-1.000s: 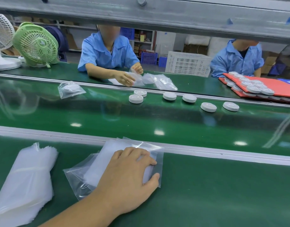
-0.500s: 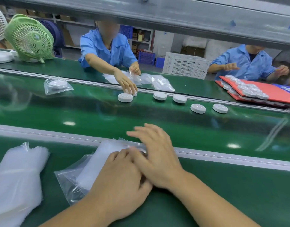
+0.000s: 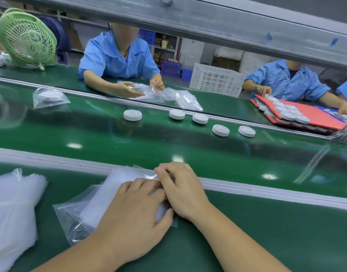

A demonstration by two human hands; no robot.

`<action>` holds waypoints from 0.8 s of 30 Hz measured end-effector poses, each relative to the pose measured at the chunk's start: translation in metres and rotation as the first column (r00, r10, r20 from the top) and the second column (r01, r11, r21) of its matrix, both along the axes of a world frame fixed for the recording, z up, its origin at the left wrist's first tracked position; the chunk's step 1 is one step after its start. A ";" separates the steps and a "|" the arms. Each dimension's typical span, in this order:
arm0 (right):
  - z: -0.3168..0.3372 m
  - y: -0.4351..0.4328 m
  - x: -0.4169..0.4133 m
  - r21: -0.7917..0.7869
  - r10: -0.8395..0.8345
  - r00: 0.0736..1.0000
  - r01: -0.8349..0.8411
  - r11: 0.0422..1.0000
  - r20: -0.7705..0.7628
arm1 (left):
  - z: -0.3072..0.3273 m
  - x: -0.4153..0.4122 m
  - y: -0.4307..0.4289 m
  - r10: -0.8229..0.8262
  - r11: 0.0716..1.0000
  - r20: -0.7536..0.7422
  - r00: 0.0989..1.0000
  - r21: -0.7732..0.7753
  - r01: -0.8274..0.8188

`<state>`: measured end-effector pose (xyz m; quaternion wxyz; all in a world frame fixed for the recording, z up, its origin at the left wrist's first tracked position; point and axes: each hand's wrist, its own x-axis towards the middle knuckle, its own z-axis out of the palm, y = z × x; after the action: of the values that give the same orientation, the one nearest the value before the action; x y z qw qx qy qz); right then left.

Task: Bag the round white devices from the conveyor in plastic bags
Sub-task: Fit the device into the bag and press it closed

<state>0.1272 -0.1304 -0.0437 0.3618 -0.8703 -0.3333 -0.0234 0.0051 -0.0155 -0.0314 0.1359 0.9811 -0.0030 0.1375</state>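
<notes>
A small stack of clear plastic bags [image 3: 102, 201] lies on the near green table. My left hand [image 3: 133, 214] rests flat on the stack, fingers spread. My right hand [image 3: 180, 189] sits just right of it with curled fingers pinching the top bag's edge near the rail. Several round white devices [image 3: 132, 115] lie in a row on the moving conveyor belt [image 3: 168, 146], among them one device [image 3: 220, 130] further right. One bagged device [image 3: 49, 97] lies on the belt at far left.
A thick pile of white bags [image 3: 13, 211] lies at my left. Across the belt, two people in blue handle bags [image 3: 186, 99] and a red tray [image 3: 310, 114] of devices. A green fan [image 3: 26, 39] stands at back left, a white crate [image 3: 215, 79] behind.
My right hand has come in and closed its fingers on the top bag's edge. The devices on the belt drifted left. The person opposite lifted one device off the belt.
</notes>
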 end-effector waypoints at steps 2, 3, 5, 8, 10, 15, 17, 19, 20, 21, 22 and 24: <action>0.000 0.001 0.001 -0.004 -0.039 0.999 0.040 0.999 0.017 | 0.001 -0.001 0.001 0.004 1.000 -0.018 1.000 -0.009 -0.004; 0.001 0.000 0.005 -0.059 -0.076 0.996 0.079 0.995 0.055 | 0.001 -0.001 0.001 0.003 1.000 -0.026 1.000 -0.011 -0.003; 0.002 -0.007 0.022 -0.228 -0.128 0.963 0.183 0.956 0.236 | -0.001 -0.001 0.002 0.001 1.000 -0.035 0.999 -0.018 -0.002; 0.010 -0.025 0.065 -0.378 -0.189 0.926 0.312 0.872 0.328 | -0.004 -0.001 0.003 0.006 0.998 -0.027 1.000 -0.055 -0.007; 0.014 -0.034 0.099 -0.419 -0.312 0.914 0.399 0.816 0.261 | -0.003 0.000 0.004 0.003 0.997 -0.018 1.000 -0.075 -0.005; 0.032 -0.029 0.171 -0.547 -0.419 0.851 0.525 0.652 0.317 | -0.001 0.008 0.002 -0.021 0.997 -0.019 1.000 -0.073 0.019; 0.042 -0.012 0.199 -0.522 -0.433 0.830 0.557 0.646 0.351 | -0.001 0.009 0.000 -0.027 0.997 -0.038 0.999 -0.073 0.024; 0.050 0.007 0.225 -0.395 -0.436 0.791 0.598 0.698 0.429 | -0.002 0.011 0.000 -0.037 0.994 -0.039 0.999 -0.105 0.033; 0.054 0.016 0.237 -0.301 -0.426 0.763 0.604 0.738 0.485 | -0.003 0.013 0.000 -0.041 0.995 -0.030 0.999 -0.094 0.038; 0.057 0.023 0.248 -0.215 -0.427 0.736 0.600 0.770 0.526 | -0.005 0.016 0.002 -0.061 0.995 -0.027 0.998 -0.086 0.059; 0.055 0.027 0.262 -0.159 -0.443 0.713 0.606 0.780 0.543 | -0.006 0.017 0.004 -0.082 0.994 -0.033 0.996 -0.074 0.080; 0.043 0.033 0.288 -0.280 -0.448 0.772 0.599 0.751 0.451 | -0.008 0.020 0.007 -0.109 0.994 -0.046 0.993 0.005 0.109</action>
<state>0.4156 -0.0977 -0.0011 0.0838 -0.9651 -0.1281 -0.2124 0.0248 -0.0087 -0.0394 0.1398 0.9829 -0.0541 0.1073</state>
